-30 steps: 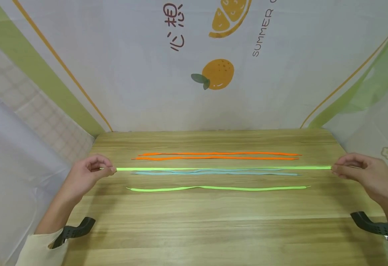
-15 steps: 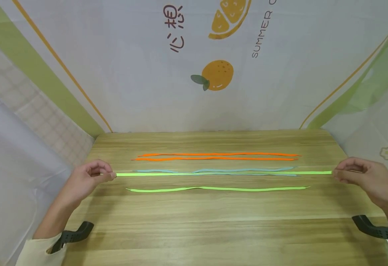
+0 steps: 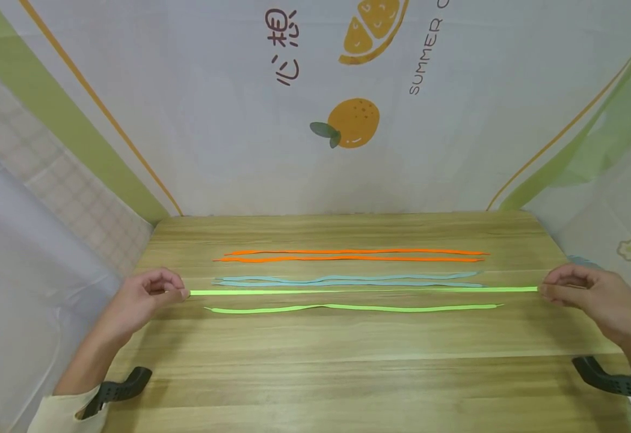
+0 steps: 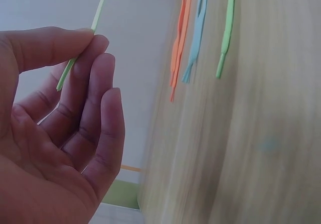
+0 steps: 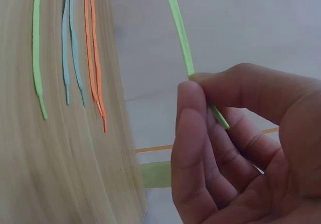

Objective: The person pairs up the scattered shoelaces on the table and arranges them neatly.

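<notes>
A bright green shoelace (image 3: 250, 293) is stretched taut and level above the table between both hands. My left hand (image 3: 144, 300) pinches one end between thumb and index finger, and the lace tip (image 4: 64, 78) pokes out past the fingers in the left wrist view. At the other end my right hand (image 3: 597, 300) pinches the lace the same way, its tip (image 5: 220, 118) showing below the thumb. A second green shoelace (image 3: 402, 309) lies on the table, nearer the body than the held one. Just beyond the held lace lie two light blue shoelaces (image 3: 358, 283).
Two orange shoelaces (image 3: 347, 251) lie side by side farther back on the wooden table (image 3: 337, 385). A white printed cloth (image 3: 228, 150) hangs behind the table's back edge, with more cloth at both sides. A black wrist mount (image 3: 126, 388) sits on each forearm.
Both hands have moved toward the body together, carrying the taut green shoelace from beyond the blue laces, across them, to their near side. The laces on the table have stayed put.
</notes>
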A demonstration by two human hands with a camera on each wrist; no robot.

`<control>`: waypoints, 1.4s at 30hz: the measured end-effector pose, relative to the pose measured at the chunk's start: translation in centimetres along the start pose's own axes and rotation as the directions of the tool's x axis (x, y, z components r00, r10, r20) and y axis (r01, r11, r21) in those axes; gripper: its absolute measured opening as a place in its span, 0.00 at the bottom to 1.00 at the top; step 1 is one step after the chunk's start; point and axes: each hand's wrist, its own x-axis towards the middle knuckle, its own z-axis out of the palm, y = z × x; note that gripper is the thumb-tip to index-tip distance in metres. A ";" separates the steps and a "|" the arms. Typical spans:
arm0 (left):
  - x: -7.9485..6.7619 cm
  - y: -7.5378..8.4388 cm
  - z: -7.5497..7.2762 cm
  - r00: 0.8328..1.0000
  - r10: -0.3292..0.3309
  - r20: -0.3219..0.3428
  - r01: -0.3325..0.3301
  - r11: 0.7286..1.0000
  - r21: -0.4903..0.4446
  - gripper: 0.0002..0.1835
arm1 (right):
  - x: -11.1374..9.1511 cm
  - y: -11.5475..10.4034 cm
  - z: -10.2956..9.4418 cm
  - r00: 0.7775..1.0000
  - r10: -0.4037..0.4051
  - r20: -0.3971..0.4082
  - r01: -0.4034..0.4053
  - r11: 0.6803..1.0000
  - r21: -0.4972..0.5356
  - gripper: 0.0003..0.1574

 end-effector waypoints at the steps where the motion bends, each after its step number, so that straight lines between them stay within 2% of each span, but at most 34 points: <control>1: -0.1 -0.1 0.0 1.000 -0.003 0.002 0.003 1.000 -0.001 0.09 | 0.0 0.1 0.0 1.000 0.002 0.002 -0.002 1.000 -0.004 0.03; 11: -0.4 -0.8 0.4 1.000 -0.007 0.018 0.007 1.000 -0.018 0.06 | -0.3 0.6 0.4 0.999 0.025 0.021 -0.025 1.000 0.013 0.03; 20: -0.6 -1.4 1.2 0.998 -0.055 0.034 0.054 0.998 0.008 0.07 | -0.5 1.6 0.8 0.999 0.033 0.023 -0.032 0.999 -0.026 0.02; 29: -0.6 -2.1 1.7 0.998 -0.042 0.050 0.041 0.999 0.031 0.07 | -0.4 2.5 1.4 0.999 0.028 0.029 -0.026 0.998 -0.065 0.04; 42: -0.4 -2.5 2.5 0.995 -0.060 0.080 0.049 0.990 0.132 0.07 | -0.2 3.2 2.5 0.995 0.085 0.054 -0.077 0.987 -0.138 0.08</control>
